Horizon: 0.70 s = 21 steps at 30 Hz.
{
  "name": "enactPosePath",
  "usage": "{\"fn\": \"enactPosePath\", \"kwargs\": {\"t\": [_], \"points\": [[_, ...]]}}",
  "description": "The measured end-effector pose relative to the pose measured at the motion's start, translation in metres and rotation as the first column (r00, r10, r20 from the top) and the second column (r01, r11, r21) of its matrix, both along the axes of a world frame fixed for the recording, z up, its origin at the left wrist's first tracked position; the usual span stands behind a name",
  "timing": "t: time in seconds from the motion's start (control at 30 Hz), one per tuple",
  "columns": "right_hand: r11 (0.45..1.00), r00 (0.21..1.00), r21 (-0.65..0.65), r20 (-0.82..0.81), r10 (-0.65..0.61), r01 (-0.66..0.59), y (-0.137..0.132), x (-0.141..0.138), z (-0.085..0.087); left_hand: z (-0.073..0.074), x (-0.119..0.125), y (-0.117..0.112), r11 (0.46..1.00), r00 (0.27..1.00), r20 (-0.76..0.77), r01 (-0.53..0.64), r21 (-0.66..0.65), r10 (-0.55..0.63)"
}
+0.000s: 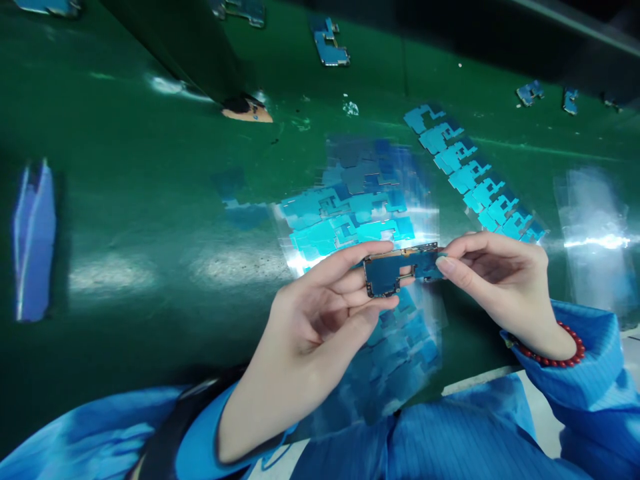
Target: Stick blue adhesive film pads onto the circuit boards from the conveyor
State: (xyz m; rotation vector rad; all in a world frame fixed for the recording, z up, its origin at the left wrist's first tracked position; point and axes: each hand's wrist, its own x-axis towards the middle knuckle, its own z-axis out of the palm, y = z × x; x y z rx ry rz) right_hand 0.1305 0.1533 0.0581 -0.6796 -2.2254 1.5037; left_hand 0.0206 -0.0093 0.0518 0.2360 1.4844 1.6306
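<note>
My left hand [313, 313] and my right hand [493, 277] together hold a small dark blue circuit board [395, 268] above the green table [150, 220]. The left thumb and fingers pinch its left part; the right fingertips pinch its right end. Just behind the board lies a clear sheet of blue die-cut stickers [350, 213]. A second, darker sticker sheet [400, 353] lies under my hands near the table's front edge. A red bead bracelet [555, 353] is on my right wrist.
A diagonal strip of light blue stickers [475, 177] runs back from my right hand. Clear film [595, 233] lies at the right, a blue piece [33, 240] at the far left. Loose blue boards [330, 43] lie at the back. A dark post's foot [245, 107] stands back left.
</note>
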Motion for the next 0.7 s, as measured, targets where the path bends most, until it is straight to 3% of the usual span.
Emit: {"fn": "enactPosePath", "kwargs": {"t": [0.53,0.7], "points": [[1.000,1.000,-0.017,0.006,0.007,-0.007,0.0002,-0.0010,-0.0008,-0.0032,0.0024,0.0016,0.999,0.999,-0.036,-0.020,0.050,0.021],[1.000,1.000,-0.028,0.003,0.007,-0.007,0.0002,0.0009,-0.0034,-0.0065,-0.0007,0.0007,0.997,0.998,-0.053,0.035,0.068,-0.032]]}}
